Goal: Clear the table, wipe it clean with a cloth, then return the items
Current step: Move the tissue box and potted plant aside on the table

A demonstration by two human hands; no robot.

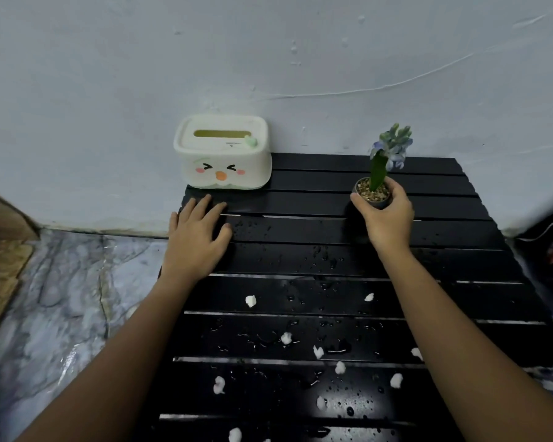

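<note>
Dim, bluish indoor light | water beads on the black table catch glare (near slats most) | wide-angle bending, soft edges

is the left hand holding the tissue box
No, the left hand lies flat with straight fingers on the black table, just in front of the tissue box and apart from it.

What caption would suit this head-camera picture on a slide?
Right hand grips a small potted plant on a wet, littered black table; left hand rests flat.
</note>
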